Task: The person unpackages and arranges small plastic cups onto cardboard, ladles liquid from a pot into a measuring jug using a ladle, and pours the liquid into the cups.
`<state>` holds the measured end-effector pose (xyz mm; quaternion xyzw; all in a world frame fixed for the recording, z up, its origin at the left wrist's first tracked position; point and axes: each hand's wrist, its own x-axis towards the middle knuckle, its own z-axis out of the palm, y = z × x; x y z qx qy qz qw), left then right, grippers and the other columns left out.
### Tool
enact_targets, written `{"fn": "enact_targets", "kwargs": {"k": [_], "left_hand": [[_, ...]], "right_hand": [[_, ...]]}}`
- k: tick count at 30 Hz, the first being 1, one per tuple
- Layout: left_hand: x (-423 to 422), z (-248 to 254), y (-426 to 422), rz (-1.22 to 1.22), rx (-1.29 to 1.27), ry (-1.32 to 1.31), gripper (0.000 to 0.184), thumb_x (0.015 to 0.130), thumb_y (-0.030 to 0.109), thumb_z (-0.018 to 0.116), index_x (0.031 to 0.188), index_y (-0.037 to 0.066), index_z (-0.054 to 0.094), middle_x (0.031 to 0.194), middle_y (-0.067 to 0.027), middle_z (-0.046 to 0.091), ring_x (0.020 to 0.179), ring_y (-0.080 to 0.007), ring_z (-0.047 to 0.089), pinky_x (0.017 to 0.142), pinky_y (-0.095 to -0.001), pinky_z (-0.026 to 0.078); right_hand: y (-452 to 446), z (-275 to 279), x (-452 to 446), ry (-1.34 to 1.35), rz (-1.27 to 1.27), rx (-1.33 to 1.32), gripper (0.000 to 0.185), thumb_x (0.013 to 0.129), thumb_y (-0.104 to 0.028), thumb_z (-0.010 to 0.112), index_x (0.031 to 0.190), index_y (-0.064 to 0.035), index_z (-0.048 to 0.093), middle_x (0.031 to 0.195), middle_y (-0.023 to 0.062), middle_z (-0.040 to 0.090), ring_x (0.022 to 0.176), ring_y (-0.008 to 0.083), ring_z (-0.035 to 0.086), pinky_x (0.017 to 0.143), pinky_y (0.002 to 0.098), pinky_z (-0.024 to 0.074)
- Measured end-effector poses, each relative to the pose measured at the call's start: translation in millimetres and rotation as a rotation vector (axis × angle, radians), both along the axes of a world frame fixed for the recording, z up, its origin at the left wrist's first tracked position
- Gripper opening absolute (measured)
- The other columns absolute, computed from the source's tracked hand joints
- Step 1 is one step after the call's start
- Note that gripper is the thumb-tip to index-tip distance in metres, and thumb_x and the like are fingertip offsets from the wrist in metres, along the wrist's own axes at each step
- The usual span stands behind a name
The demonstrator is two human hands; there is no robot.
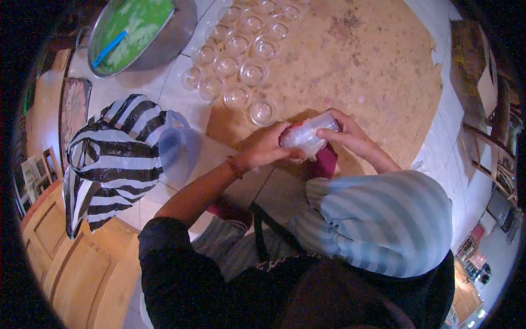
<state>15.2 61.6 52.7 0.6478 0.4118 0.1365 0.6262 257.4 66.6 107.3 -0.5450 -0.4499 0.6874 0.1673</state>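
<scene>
Both hands hold a clear, shiny plastic-wrapped bundle [308, 136] above the edge of the brown sheet. My left hand [269, 147] grips its left end with fingers wrapped round it. At its right end, my right hand [349, 134] is closed on it, the thumb lying across the top. What is inside the wrapping is hard to make out; a bit of red shows at its upper left. Several clear round cups [262, 112] stand in rows on the sheet, the nearest just above my left hand.
A metal basin [189, 27] of green liquid [137, 24] with a blue-handled tool [111, 48] stands at the upper left. Left of my arm are a striped black-and-white bag [118, 159] and a translucent pitcher [178, 151]. The brown sheet [383, 82] lies on floor tiles.
</scene>
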Motion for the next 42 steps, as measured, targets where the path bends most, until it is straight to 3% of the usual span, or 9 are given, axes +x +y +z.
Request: {"fn": "enact_targets", "kwargs": {"k": [3, 5, 9, 12, 17, 18, 20, 33, 42], "left_hand": [[-7.4, -15.5, -7.3, 0.041, -0.111, -0.116, 0.071, 0.064, 0.044, 0.079, 0.113, 0.001, 0.051, 0.098, -0.0103, 0.06, 0.089, -0.0168, 0.058, 0.077, -0.0314, 0.046], [-17.0, -44.8, -14.9, 0.045, -0.169, -0.149, 0.074, 0.063, 0.043, 0.08, 0.116, 0.002, 0.051, 0.101, -0.0105, 0.06, 0.091, -0.0163, 0.057, 0.079, -0.0306, 0.046], [-19.7, -23.4, -7.2, -0.016, -0.201, -0.09, 0.074, 0.062, 0.041, 0.081, 0.118, 0.003, 0.05, 0.105, -0.0105, 0.06, 0.095, -0.0172, 0.057, 0.083, -0.0297, 0.045], [-13.8, 4.8, 2.4, -0.024, -0.156, -0.114, 0.074, 0.063, 0.038, 0.081, 0.12, 0.002, 0.049, 0.108, -0.0107, 0.059, 0.097, -0.0176, 0.057, 0.084, -0.0292, 0.045], [-15.1, -4.2, 3.1, -0.111, -0.032, -0.066, 0.072, 0.066, 0.038, 0.08, 0.12, 0.001, 0.049, 0.108, -0.0106, 0.057, 0.096, -0.017, 0.056, 0.083, -0.029, 0.045], [-15.1, 1.4, 4.7, -0.098, -0.121, -0.086, 0.071, 0.066, 0.038, 0.079, 0.118, 0.001, 0.049, 0.107, -0.0104, 0.057, 0.096, -0.0169, 0.055, 0.082, -0.0291, 0.045], [-15.2, 12.3, 8.7, -0.069, -0.294, -0.124, 0.068, 0.067, 0.039, 0.079, 0.116, 0.0, 0.05, 0.104, -0.01, 0.057, 0.094, -0.0166, 0.055, 0.081, -0.0293, 0.045], [-24.7, 14.7, 12.2, -0.119, -0.181, 0.028, 0.06, 0.07, 0.037, 0.077, 0.112, 0.001, 0.053, 0.098, -0.0087, 0.06, 0.09, -0.0148, 0.056, 0.077, -0.0289, 0.045], [-28.1, 18.9, 18.7, -0.157, -0.198, 0.009, 0.062, 0.071, 0.036, 0.076, 0.117, 0.002, 0.051, 0.103, -0.0103, 0.061, 0.094, -0.0178, 0.057, 0.083, -0.0301, 0.045]], "right_hand": [[-3.1, -14.8, 8.7, -0.111, 0.011, 0.079, 0.043, 0.075, -0.027, 0.073, 0.109, -0.006, 0.055, 0.105, 0.0101, 0.059, 0.097, 0.0212, 0.057, 0.084, 0.0332, 0.0476], [2.2, -7.2, 9.7, -0.018, 0.072, 0.057, 0.043, 0.077, -0.023, 0.072, 0.11, -0.0031, 0.053, 0.105, 0.0077, 0.058, 0.098, 0.0175, 0.055, 0.085, 0.031, 0.0441], [-1.7, -20.2, 12.7, 0.02, 0.192, 0.125, 0.046, 0.075, -0.02, 0.073, 0.112, -0.0019, 0.052, 0.106, 0.0059, 0.057, 0.099, 0.017, 0.054, 0.086, 0.0313, 0.0425], [11.4, 10.9, -4.5, -0.056, 0.405, 0.173, 0.049, 0.073, -0.022, 0.073, 0.113, -0.0028, 0.051, 0.103, 0.0083, 0.059, 0.097, 0.0211, 0.057, 0.085, 0.0334, 0.0442], [26.0, 22.4, -13.0, -0.182, 0.673, 0.313, 0.052, 0.073, -0.027, 0.074, 0.113, -0.0031, 0.05, 0.099, 0.0141, 0.061, 0.093, 0.0273, 0.059, 0.079, 0.0362, 0.0464], [28.3, 26.8, -15.6, -0.205, 0.718, 0.327, 0.052, 0.073, -0.028, 0.073, 0.112, -0.0029, 0.05, 0.098, 0.0152, 0.061, 0.092, 0.0283, 0.059, 0.079, 0.0365, 0.0466], [25.7, 15.9, -16.4, -0.166, 0.661, 0.272, 0.05, 0.074, -0.03, 0.073, 0.11, -0.0025, 0.052, 0.098, 0.0149, 0.061, 0.091, 0.0282, 0.059, 0.078, 0.0364, 0.0464], [32.3, -2.5, -19.4, -0.078, 0.589, 0.121, 0.045, 0.075, -0.029, 0.072, 0.109, -0.0052, 0.054, 0.1, 0.0064, 0.06, 0.095, 0.0189, 0.055, 0.084, 0.0323, 0.0427], [31.5, -7.1, -6.4, 0.045, 0.517, 0.087, 0.053, 0.079, -0.029, 0.067, 0.124, -0.0075, 0.051, 0.117, 0.0082, 0.055, 0.11, 0.0189, 0.05, 0.096, 0.0326, 0.0389]]}}
